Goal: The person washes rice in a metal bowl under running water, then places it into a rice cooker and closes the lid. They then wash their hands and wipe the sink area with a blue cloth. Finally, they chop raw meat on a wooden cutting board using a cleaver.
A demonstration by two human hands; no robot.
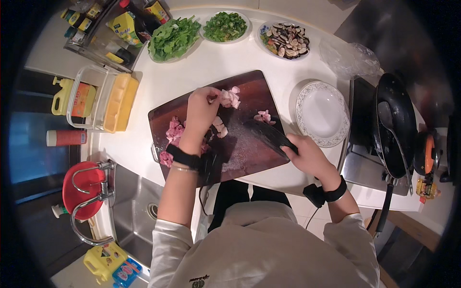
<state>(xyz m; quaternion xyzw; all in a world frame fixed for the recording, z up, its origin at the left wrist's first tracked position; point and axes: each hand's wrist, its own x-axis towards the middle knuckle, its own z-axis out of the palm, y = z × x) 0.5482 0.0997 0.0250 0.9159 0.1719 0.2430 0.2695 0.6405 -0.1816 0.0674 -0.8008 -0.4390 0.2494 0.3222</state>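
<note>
On a dark brown cutting board (248,151), cut raw meat lies in separate groups. My left hand (203,104) is over the far part of the board, its fingertips pinching at a small heap of pale, fatty meat pieces (230,98). Pinker meat chunks (174,130) lie left of my left wrist, partly hidden by it. More pale pieces (220,127) rest near the board's middle. My right hand (308,154) grips the black handle of a broad dark-bladed kitchen knife (264,135). Beyond the blade sits a small group of pale meat bits (264,117).
A patterned white plate (321,111) stands right of the board, before a wok (396,144) with a spatula. Along the back are plates of leafy greens (173,39), chopped green peppers (225,27) and sliced mushroom-like pieces (290,39). A steel sink (135,212) lies left.
</note>
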